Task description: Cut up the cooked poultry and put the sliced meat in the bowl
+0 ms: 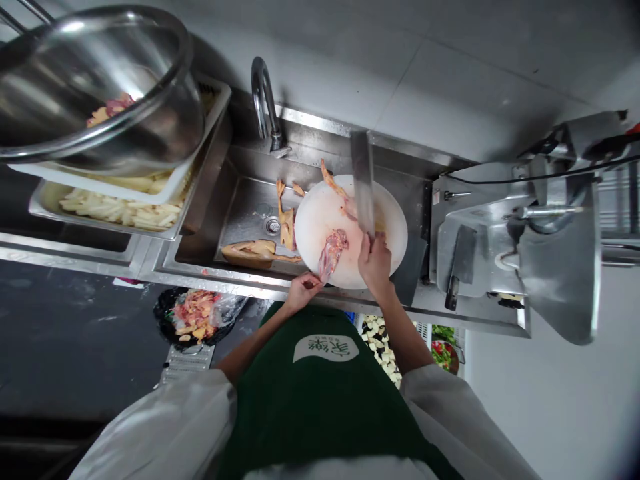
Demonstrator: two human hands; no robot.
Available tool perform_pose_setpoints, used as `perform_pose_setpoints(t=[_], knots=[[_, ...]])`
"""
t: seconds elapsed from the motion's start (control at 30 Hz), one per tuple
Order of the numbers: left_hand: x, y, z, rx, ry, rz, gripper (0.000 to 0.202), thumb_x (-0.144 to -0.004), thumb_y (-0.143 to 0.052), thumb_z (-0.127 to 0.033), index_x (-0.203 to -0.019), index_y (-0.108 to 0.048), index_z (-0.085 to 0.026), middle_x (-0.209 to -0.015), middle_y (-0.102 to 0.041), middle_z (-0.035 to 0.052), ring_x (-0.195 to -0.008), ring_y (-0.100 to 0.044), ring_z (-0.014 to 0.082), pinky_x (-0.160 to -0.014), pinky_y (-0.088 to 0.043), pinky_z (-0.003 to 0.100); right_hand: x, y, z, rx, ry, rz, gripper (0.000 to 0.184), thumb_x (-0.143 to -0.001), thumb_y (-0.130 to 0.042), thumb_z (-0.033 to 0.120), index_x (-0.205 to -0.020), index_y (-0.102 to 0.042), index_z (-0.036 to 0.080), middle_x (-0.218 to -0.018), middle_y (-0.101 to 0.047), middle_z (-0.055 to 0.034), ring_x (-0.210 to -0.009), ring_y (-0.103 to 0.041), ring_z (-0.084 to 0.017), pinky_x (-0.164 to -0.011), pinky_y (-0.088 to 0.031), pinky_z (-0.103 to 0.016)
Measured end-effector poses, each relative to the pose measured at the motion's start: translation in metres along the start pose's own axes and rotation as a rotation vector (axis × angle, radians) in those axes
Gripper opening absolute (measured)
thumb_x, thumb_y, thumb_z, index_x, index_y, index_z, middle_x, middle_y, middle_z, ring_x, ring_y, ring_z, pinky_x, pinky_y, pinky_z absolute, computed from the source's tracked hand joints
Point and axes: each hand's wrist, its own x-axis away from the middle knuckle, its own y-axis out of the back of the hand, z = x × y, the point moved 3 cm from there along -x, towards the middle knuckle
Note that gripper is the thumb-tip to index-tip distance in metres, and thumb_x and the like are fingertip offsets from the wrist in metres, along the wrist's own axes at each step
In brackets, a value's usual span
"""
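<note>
The right hand (375, 263) is closed in a fist around the handle of a cleaver (363, 187), its fingers wrapped over the grip; the broad blade points away from the person, over the round white board (314, 220), and is slightly blurred, so whether its edge touches anything cannot be told. The left hand (305, 290) is at the near left rim of the board, its fingers curled in and their tips pinched on the narrow end of a piece of raw poultry (334, 253). That piece lies on the board, left of the right hand, its thicker reddish end toward the middle and its pinched end at the near rim. Farther back on the board, to the left of the blade, rests a second raw piece (345, 198), with a thin part reaching past the far rim. The board sits over the right part of a steel sink (240, 207); in the basin to its left, near the drain (273, 226), lie a long yellowish piece (250, 254) and an upright-looking smaller one (287, 225). A second cleaver (461, 260) lies flat to the right of the board, apart from both hands, its dark handle toward the person.
</note>
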Motion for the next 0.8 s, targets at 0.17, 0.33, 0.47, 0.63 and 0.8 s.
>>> perform_pose_setpoints(t=[0.17,0.33,0.47,0.63,0.8], knots=[[0.0,-0.001,0.002,-0.001,-0.01,-0.005,0.025,-0.078,-0.079,-0.041,-0.07,-0.071,-0.018,-0.081,-0.07,0.0055,-0.076,-0.066,0.0165,-0.075,-0.053,0.03,-0.002,-0.032,-0.011,-0.004,-0.022,0.247,0.041,-0.107,-0.031,0.029,-0.132,-0.059,0.012,-0.117,-0.072,-0.0187,-0.107,-0.068,-0.027,-0.089,-0.047,-0.03],[0.0,-0.005,0.005,0.018,-0.006,-0.01,0.029,-0.077,-0.081,-0.043,-0.07,-0.071,-0.017,-0.077,-0.07,0.0047,-0.073,-0.065,0.0159,-0.071,-0.053,0.028,-0.013,-0.007,-0.015,-0.05,0.032,0.11,0.037,-0.105,-0.039,0.033,-0.113,-0.067,0.011,-0.103,-0.073,-0.0185,-0.101,-0.07,-0.029,-0.088,-0.049,-0.034],[0.001,-0.008,0.008,0.067,0.012,-0.025,0.03,-0.075,-0.082,-0.046,-0.072,-0.071,-0.018,-0.079,-0.069,0.0047,-0.071,-0.064,0.0154,-0.068,-0.054,0.028,-0.006,0.028,-0.002,-0.202,0.082,-0.242,0.048,-0.108,-0.029,0.041,-0.124,-0.062,0.011,-0.106,-0.072,-0.0198,-0.104,-0.069,-0.031,-0.09,-0.05,-0.039],[0.002,-0.008,0.005,0.089,0.021,-0.03,0.028,-0.075,-0.082,-0.043,-0.071,-0.071,-0.017,-0.08,-0.07,0.0046,-0.071,-0.065,0.0155,-0.07,-0.055,0.029,0.002,-0.026,0.001,-0.164,0.01,0.104,0.045,-0.106,-0.035,0.034,-0.138,-0.057,0.011,-0.11,-0.074,-0.0178,-0.106,-0.069,-0.028,-0.086,-0.052,-0.033],[0.001,-0.008,0.003,0.088,0.023,-0.031,0.029,-0.074,-0.082,-0.042,-0.07,-0.071,-0.016,-0.077,-0.069,0.0047,-0.068,-0.065,0.015,-0.068,-0.054,0.029,-0.017,-0.025,-0.02,-0.116,0.006,0.207,0.036,-0.102,-0.046,0.034,-0.118,-0.068,0.011,-0.106,-0.074,-0.0178,-0.103,-0.069,-0.027,-0.088,-0.051,-0.032]])
